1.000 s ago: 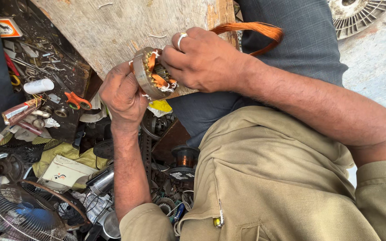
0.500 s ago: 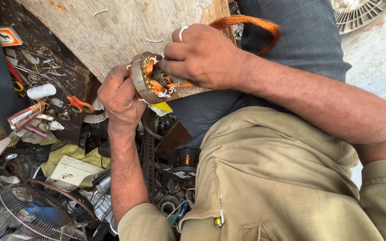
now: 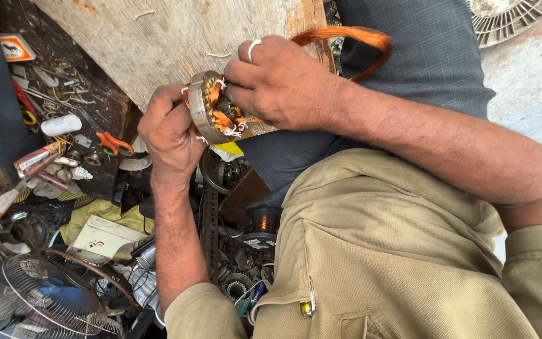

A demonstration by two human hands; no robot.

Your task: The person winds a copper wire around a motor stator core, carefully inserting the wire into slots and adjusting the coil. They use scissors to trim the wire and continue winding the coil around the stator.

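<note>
here the wooden board (image 3: 158, 44) slants across the top, and against its lower edge sits the round motor stator (image 3: 211, 107), clamped between both hands. the right hand (image 3: 280, 81) closes its fingers over the stator's open face; the left hand (image 3: 170, 135) grips its metal rim. since the earlier frame the stator barely shifted. its ring stands on edge, face toward the right hand. a copper wire coil (image 3: 359, 41) loops behind the right wrist.

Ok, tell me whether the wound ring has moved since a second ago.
No. The wound ring keeps its spot at the wooden board's lower edge, same offset from the orange scissors.
</note>
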